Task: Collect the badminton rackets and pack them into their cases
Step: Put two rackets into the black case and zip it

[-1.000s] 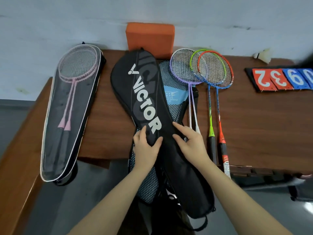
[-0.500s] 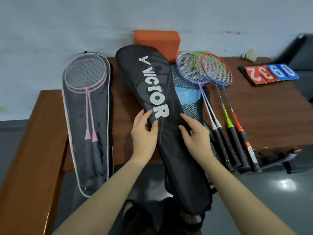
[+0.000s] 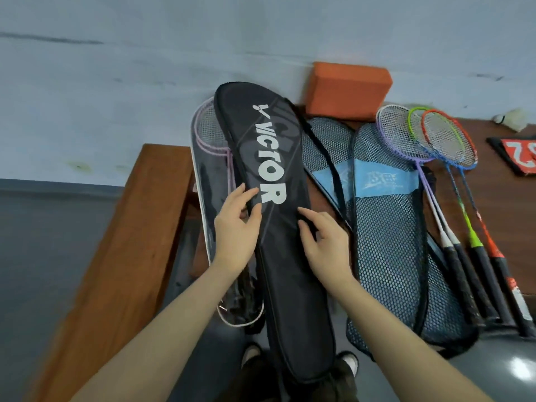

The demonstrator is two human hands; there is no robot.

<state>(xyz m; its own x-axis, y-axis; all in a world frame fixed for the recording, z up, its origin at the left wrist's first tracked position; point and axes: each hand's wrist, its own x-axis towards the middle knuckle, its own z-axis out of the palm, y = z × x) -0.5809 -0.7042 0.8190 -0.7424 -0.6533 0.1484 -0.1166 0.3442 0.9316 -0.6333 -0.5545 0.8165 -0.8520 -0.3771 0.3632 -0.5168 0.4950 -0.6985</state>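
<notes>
Head view: forearms forward, left hand (image 3: 236, 227) and right hand (image 3: 326, 245), fingers curled, each grip around the black Victor case (image 3: 293, 285).

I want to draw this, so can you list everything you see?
black case: one, black with white VICTOR lettering, middle, overlapping the clear case
clear case: one, see-through, left
pink rackets: two, pink, inside the clear case
mesh cases: two, black net with blue bands, right of the black case
loose rackets: four, purple, green and orange-blue, right side
block: one, orange, against the wall
shuttlecock: one, white, far right
score cards: count unclear, red, right edge
table: one, brown wood, underneath
hands: two, bare, left hand and right hand holding the black case
</notes>
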